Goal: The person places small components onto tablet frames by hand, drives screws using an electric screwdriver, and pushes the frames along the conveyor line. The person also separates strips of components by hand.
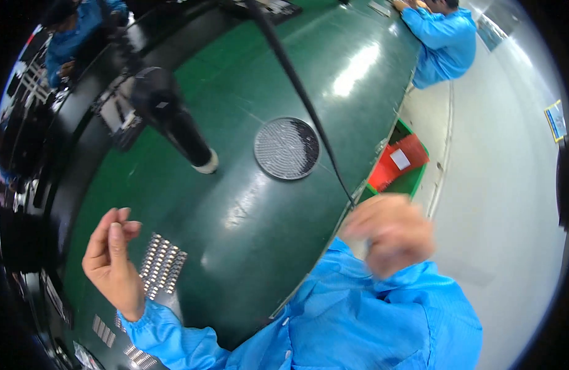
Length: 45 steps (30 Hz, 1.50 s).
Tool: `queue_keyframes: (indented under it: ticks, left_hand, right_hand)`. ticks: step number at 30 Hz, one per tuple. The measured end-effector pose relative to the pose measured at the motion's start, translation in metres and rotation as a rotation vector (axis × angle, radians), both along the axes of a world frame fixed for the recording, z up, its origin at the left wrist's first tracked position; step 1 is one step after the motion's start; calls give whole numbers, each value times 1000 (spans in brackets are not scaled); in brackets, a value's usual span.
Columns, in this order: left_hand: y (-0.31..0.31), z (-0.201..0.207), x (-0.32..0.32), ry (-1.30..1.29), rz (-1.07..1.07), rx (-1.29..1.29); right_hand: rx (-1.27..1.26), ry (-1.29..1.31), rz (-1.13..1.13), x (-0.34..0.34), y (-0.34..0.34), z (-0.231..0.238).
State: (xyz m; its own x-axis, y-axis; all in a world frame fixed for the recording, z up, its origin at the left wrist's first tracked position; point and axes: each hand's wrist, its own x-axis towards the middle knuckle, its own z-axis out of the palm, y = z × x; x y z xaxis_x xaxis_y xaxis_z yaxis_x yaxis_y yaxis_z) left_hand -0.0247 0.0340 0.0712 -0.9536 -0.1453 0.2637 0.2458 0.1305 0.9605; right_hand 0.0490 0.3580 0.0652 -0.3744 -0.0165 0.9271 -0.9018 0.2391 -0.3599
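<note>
Small metal parts (163, 263) lie in rows by the narrowly curled left hand (115, 259), the round tray (281, 150) looks part-filled, and whether that or the blurred right hand (390, 231) holds anything, I cannot tell.

And here's the tabletop (253, 246): tray (281, 148) out in the middle, tubular device (179, 126) to its left, cable (287, 65) cutting across the view on its right! Down at left, the left hand (115, 262) sits just left of the rows of parts (163, 264). Over to the right edge: the bin (413, 182) alongside, a labelled sheet (413, 152) inside, the right hand (389, 234) on its near side. Beyond, far right, a co-worker (445, 40).
</note>
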Motion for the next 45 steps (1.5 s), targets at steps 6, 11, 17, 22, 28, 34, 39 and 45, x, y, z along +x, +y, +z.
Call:
queue_keyframes:
  ticks: [6,11,17,22,28,34,39,45]
  left_hand:
    - [10,-41,6,-145,80,-225]
    - [12,-79,35,-69,-32,-565]
    - [-8,-93,48,97,-17,-974]
    - [-39,-87,61,184,-132,-1062]
    - [-38,-73,62,254,-144,-1051]
    - [-43,-41,24,288,3,-1175]
    - [-36,-42,-61,265,-38,-1386]
    - [-131,-120,-184,281,75,-1515]
  right_hand:
    - [-50,-913,-989,55,157,-58]
    - [131,-1018,-1174,84,171,-54]
    - [184,-206,-323,14,61,-26]
    - [-8,-67,-125,-61,-56,-18]
    - [-74,-404,-331,-133,-79,-1]
    - [-25,-557,148,-139,-108,-8]
    - [-185,-823,338,-103,-108,-21]
    - [-87,-850,442,-82,-119,-23]
